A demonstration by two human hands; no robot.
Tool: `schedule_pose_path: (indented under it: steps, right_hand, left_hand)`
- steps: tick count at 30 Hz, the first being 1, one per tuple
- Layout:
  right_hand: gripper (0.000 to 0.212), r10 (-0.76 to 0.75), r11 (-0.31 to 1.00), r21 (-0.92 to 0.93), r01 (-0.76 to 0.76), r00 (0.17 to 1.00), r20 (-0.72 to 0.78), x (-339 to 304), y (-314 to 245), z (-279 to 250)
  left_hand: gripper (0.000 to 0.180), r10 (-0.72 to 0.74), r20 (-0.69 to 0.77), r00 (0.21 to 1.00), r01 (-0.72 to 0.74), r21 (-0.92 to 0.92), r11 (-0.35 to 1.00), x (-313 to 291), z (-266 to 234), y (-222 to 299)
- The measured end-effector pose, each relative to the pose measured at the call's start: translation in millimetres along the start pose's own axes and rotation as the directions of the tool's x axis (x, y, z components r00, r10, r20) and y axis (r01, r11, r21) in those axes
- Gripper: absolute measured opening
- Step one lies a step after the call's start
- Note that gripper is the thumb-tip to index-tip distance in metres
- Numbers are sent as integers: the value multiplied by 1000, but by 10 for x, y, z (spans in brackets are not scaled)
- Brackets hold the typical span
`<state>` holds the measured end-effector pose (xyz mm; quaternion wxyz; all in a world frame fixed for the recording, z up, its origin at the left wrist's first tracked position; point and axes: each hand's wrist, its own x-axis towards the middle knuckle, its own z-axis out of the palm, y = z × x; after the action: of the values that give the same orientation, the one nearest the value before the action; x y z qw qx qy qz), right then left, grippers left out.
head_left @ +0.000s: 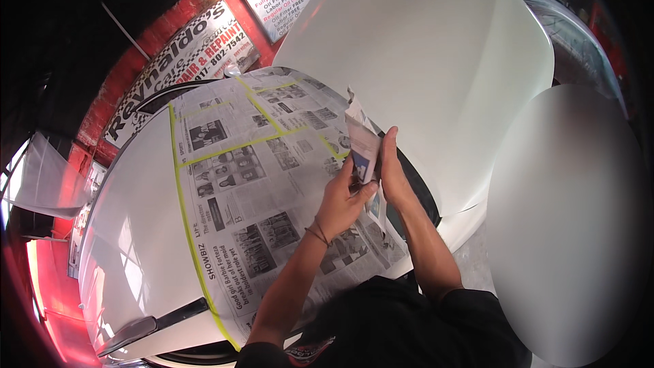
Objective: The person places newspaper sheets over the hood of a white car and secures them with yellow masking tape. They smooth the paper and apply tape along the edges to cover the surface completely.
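My left hand [344,197] is closed around the lower end of a folded piece of newspaper [364,140]. The piece stands up from my hands, its top edge uneven. My right hand [393,170] lies flat along the paper's right side, fingers straight and pointing up. Below my hands, part of the paper hangs down past the wrists. Under and left of them, newspaper sheets [238,191] cover the glass of a white car. Yellow-green masking tape [193,249] runs along their left edge and across the seams.
A large white raised car panel [422,48] stands beyond the papered glass. To the left curves the car's glossy white roof [129,232], with a black trim strip [153,324] near it. A blurred pale rounded shape [565,232] fills the right side. Printed signs [191,61] hang on a red wall.
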<state>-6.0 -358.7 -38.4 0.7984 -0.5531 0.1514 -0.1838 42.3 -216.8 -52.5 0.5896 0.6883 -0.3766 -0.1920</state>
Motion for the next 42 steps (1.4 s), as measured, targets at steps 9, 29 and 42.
schedule_pose_path:
  steps: [9,29,42]
  right_hand:
    - [54,-205,946,-230,227,972,119,119,165,18]
    - [25,205,897,-332,-291,940,-272,-880,1685,-1604]
    - [27,-464,799,-407,444,884,53,-219,113,24]
  left_hand:
    - [32,107,-221,969,-37,299,954,50,-104,-401]
    - [25,-108,-814,570,-286,-320,903,448,-1924,-43]
    - [28,47,-707,706,-111,-45,993,424,-494,-21]
